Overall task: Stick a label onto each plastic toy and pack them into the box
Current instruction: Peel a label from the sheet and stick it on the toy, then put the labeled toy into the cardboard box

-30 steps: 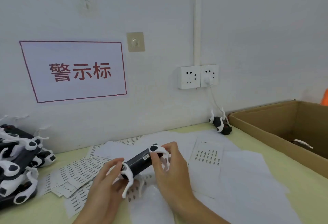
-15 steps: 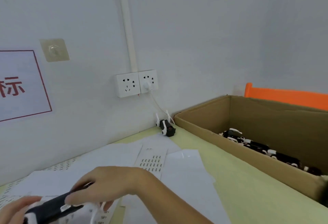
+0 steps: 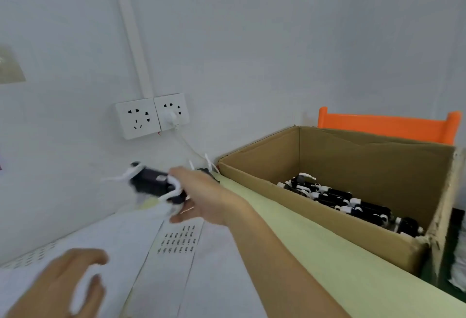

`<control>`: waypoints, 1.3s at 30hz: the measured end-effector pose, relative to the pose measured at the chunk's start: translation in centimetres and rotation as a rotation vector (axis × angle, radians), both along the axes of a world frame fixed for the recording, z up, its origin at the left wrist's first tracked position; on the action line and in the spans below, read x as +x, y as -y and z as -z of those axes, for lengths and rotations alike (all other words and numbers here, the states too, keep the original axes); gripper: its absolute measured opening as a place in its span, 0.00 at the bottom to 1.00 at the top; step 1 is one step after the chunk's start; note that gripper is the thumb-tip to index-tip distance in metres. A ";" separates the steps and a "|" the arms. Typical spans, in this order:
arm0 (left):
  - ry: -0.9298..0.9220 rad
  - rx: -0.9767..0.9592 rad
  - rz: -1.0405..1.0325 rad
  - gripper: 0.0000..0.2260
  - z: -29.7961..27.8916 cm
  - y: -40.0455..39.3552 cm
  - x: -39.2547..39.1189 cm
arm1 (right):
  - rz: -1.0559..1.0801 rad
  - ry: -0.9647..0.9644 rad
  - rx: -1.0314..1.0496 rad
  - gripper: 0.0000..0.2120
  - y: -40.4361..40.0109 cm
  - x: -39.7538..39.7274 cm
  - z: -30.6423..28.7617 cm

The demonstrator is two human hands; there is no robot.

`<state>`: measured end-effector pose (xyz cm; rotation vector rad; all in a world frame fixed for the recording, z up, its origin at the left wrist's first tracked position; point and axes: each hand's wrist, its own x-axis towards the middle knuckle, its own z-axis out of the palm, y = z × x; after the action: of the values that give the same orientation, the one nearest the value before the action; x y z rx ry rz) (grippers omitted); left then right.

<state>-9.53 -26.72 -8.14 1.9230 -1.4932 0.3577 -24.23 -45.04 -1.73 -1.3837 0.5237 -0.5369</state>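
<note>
A pale wall is filling the upper frame above a yellow-green table [image 3: 315, 249]. At right, a cardboard box [image 3: 327, 239] is holding toys. The right hand [image 3: 199, 196] is gripping a black-and-white toy [image 3: 153, 184] at centre-left; the left hand [image 3: 58, 290] is hovering loosely curled, holding nothing, lower left.
</note>
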 end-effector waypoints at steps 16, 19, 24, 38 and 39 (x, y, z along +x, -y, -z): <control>0.026 0.388 0.154 0.21 5.1 17.4 -9.9 | 0.987 -0.585 0.252 0.15 22.1 -22.7 7.4; 0.069 0.468 0.169 0.23 4.8 18.1 -9.7 | 1.049 -0.737 0.346 0.21 24.7 -24.8 10.7; 0.079 0.505 0.206 0.16 3.5 17.9 -10.1 | 1.055 -0.381 0.365 0.18 29.5 -23.7 11.4; 0.032 0.498 0.174 0.22 4.7 18.3 -9.4 | 0.696 -0.659 -0.768 0.19 24.3 -13.4 7.7; 0.008 0.477 0.183 0.22 4.7 18.1 -9.4 | 0.661 -0.613 -0.873 0.19 22.0 -12.1 6.4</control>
<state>-18.94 -44.78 -12.79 2.1131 -1.8684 -0.0849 -36.38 -67.03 -8.15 -2.2347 1.3801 -0.9401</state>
